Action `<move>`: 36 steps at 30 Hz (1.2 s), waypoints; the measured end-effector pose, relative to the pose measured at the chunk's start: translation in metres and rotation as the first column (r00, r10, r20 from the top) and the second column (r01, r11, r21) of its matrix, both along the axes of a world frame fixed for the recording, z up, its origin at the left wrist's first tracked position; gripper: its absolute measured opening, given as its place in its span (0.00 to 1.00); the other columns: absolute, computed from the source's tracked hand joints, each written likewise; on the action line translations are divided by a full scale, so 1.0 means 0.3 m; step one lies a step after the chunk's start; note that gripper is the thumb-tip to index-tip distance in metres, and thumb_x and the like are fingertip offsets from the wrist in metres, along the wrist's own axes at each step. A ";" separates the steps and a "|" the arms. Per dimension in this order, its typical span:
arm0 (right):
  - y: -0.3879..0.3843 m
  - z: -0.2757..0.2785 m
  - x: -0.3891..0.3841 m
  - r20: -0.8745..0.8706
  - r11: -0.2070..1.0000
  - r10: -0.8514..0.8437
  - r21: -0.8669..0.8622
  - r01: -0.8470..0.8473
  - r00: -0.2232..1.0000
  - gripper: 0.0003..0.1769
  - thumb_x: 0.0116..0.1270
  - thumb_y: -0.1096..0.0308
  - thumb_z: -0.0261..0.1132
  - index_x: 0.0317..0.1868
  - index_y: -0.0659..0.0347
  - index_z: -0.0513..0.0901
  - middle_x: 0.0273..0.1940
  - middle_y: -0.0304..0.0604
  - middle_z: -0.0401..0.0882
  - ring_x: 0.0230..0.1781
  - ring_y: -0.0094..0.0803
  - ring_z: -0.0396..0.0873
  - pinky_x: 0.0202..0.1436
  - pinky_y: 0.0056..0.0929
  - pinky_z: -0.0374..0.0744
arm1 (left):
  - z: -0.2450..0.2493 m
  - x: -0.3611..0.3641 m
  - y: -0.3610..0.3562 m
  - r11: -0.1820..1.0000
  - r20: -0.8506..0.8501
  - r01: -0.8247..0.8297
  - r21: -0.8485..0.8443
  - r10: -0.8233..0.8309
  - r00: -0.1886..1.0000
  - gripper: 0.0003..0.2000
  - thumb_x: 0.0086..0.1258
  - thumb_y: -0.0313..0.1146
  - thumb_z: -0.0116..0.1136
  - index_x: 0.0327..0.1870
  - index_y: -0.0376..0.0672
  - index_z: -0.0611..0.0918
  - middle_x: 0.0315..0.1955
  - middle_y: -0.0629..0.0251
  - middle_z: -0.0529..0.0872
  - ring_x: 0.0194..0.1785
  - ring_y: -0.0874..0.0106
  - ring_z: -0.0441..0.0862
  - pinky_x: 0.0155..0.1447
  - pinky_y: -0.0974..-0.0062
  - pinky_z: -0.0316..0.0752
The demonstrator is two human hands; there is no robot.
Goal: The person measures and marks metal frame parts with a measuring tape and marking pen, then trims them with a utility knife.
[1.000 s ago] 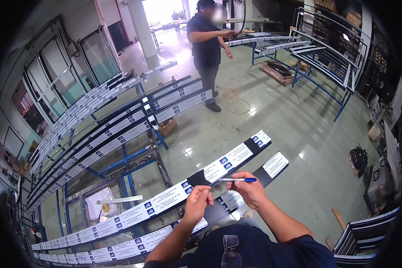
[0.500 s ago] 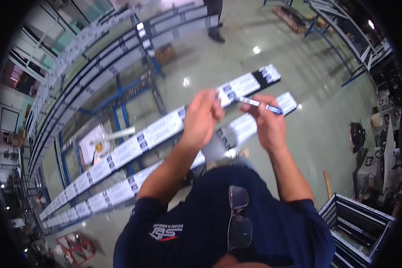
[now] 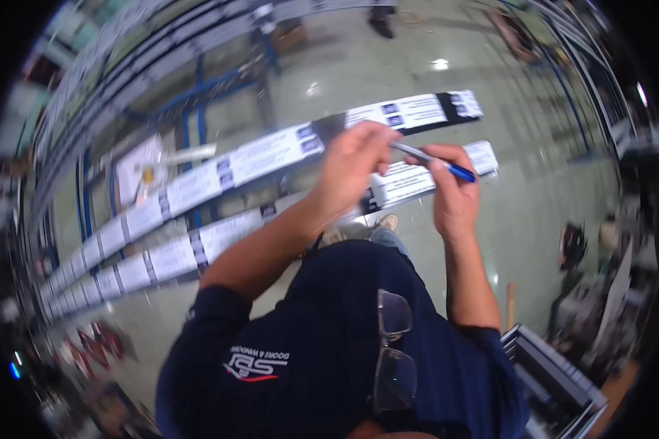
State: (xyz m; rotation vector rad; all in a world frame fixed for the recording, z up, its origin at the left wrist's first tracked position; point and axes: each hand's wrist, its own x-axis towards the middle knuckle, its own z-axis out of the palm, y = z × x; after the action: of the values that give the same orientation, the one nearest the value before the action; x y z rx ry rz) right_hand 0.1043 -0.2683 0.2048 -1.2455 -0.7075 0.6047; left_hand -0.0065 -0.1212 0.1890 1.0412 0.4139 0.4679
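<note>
Change: view tips down; both hands lift off upper strip, closer to chest.
Left hand: earlier pinching at strip, now at pen; fingers bunched shut on its silver end.
Right hand: fingers curled tight round pen's blue end.
Handling now on pen, not strip.
Pen: above strip's right part, slanted; silver barrel, blue end.

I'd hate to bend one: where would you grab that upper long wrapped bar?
Probably at two spots spread apart along the upper bar, clamping its narrow width from above. It is long, slim and lies flat, so gripping one end alone would likely let it sag.
</note>
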 end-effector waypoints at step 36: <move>-0.285 -0.370 -0.361 -0.623 0.712 0.491 -0.115 -0.693 0.608 0.15 0.82 0.57 0.50 0.37 0.55 0.72 0.36 0.39 0.72 0.41 0.32 0.73 0.49 0.36 0.72 | -0.274 -0.593 -0.805 0.817 -0.280 -0.397 0.418 0.532 0.799 0.13 0.77 0.37 0.62 0.50 0.41 0.71 0.35 0.63 0.85 0.38 0.73 0.83 0.43 0.70 0.79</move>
State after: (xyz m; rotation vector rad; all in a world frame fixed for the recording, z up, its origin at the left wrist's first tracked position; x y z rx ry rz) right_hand -0.0039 -0.3538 0.0937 -1.0356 -0.5190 1.6659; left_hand -0.1843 -0.3626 0.1069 1.3786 0.9924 0.8087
